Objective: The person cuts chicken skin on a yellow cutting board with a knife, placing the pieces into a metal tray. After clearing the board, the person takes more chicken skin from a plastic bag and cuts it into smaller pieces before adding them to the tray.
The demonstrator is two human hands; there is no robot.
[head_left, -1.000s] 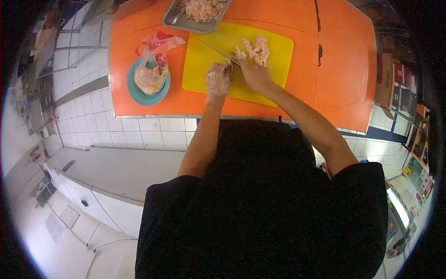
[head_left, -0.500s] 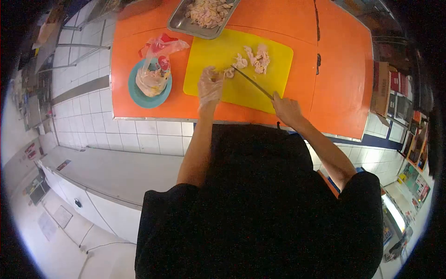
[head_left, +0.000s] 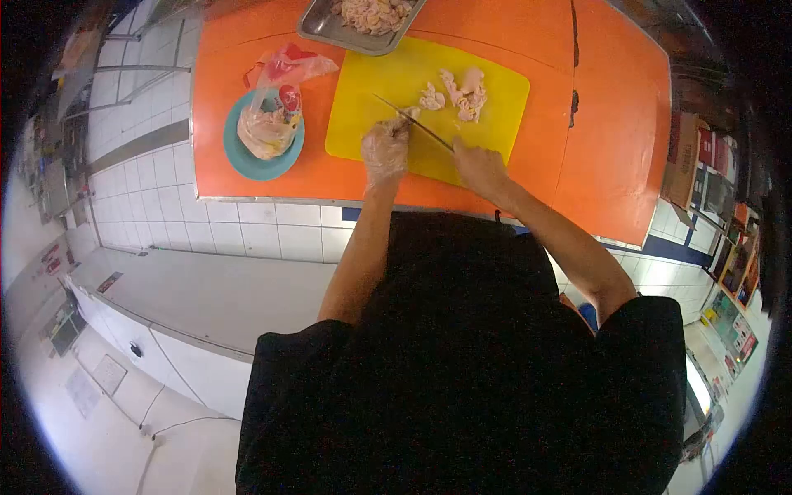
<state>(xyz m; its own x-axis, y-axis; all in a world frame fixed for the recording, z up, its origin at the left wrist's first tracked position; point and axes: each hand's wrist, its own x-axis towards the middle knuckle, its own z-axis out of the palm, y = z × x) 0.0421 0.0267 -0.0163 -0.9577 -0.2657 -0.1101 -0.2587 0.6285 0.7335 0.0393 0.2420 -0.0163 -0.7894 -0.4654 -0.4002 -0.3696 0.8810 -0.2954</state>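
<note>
Slicing, apparently: right hand point(head_left: 480, 167) grips knife point(head_left: 430, 133); curled, gloved left hand point(head_left: 385, 152) seemingly pins meat point(head_left: 412, 111); next stroke calls for tucked fingertips

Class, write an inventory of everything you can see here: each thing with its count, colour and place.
Table: one, orange, under the food things
Board: one, yellow, on the table
Meat: several pieces, pale pink, on the board; more in the tray
Tray: one, silver, beyond the board
Bowl: one, teal, left of the board
Bag: one, clear and red, in the bowl
Knife: one, dark, over the board
Tiles: many, white, floor
Shirt: one, black, on the person
Edges: cluttered, too blurred to count
Left hand: one, clear glove, by the blade
Right hand: one, on the handle
</note>
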